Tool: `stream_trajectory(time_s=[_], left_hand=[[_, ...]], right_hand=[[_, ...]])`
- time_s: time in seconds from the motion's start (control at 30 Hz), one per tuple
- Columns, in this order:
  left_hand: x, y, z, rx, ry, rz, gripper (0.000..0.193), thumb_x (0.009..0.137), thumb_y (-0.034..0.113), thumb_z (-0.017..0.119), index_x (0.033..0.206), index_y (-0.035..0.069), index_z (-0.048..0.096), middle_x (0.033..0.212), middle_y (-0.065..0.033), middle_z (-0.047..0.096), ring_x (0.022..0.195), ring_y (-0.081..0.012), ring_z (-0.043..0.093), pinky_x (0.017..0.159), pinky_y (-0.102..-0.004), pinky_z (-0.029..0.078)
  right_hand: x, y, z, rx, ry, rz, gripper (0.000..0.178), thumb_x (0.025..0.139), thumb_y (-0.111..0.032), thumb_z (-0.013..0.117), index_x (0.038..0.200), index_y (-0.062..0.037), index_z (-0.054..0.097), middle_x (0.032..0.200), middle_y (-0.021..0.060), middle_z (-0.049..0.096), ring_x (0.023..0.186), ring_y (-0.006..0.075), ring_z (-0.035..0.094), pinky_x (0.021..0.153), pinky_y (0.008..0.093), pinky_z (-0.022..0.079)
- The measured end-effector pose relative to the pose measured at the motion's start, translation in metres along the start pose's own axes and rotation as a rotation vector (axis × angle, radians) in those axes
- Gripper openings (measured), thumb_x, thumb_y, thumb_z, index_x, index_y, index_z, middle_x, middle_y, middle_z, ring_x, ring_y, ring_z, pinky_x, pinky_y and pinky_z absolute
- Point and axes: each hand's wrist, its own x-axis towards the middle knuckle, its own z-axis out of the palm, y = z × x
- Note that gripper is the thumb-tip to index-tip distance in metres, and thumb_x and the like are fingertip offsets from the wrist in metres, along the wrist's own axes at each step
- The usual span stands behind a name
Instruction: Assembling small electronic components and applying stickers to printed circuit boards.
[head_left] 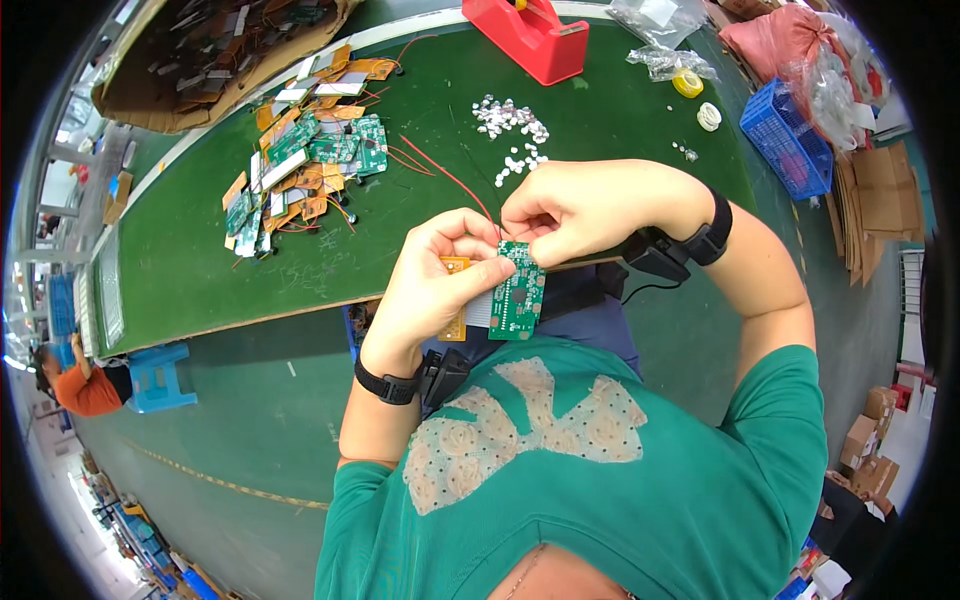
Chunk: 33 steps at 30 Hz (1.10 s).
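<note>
My left hand [450, 270] is closed on a green circuit board [517, 300], its thumb lying on the board's upper left corner. An orange board [455, 300] joined by a grey ribbon [479, 309] sits beside the green one, partly behind my fingers. From the top of the green board a red wire [450, 172] runs up and left over the table. My right hand [565, 212] is pinched at the board's upper edge, where the wire meets it. What its fingertips hold is hidden. Small white pieces [510, 122] lie scattered just beyond my hands.
A heap of circuit boards [318, 150] with wires covers the green table's [190, 270] left part. Behind it stands a cardboard box [150, 60] full of parts. A red tape dispenser [535, 40], tape rolls [688, 82] and a blue basket [788, 140] are farther right. Someone in orange [85, 388] is far left.
</note>
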Motion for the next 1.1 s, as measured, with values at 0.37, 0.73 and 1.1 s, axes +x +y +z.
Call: stream_trajectory(time_s=[0.37,0.73,1.1], left_hand=[[0.000,-0.003,-0.006,0.065,0.062,0.032,0.021,0.082,-0.001,0.069,0.097,0.001,0.054,0.082,-0.0047,0.068,0.078,-0.0075,0.063,0.072,-0.0212,0.049],[0.006,-0.031,-0.002,-0.240,0.373,0.327,0.023,0.084,-0.008,0.064,0.100,0.003,0.052,0.096,-0.0045,0.062,0.085,-0.0079,0.061,0.076,-0.0216,0.049],[0.003,-0.033,0.008,-0.146,0.303,0.262,0.038,0.081,-0.013,0.062,0.115,0.002,0.051,0.083,-0.0049,0.067,0.073,-0.0092,0.063,0.070,-0.0205,0.051]], right_hand=[[-0.001,0.010,0.012,0.152,0.094,-0.067,0.024,0.091,-0.019,0.063,0.078,-0.0018,0.053,0.063,-0.0014,0.046,0.061,0.0066,0.041,0.055,0.0274,0.036],[-0.017,0.005,0.079,0.567,0.599,0.107,0.014,0.091,-0.013,0.065,0.088,-0.0005,0.059,0.081,-0.0013,0.062,0.071,0.0027,0.054,0.064,0.0206,0.046],[-0.038,0.017,0.086,0.454,0.560,0.147,0.015,0.092,-0.012,0.060,0.083,-0.0006,0.058,0.068,-0.0028,0.052,0.062,0.0041,0.044,0.054,0.0230,0.036]])
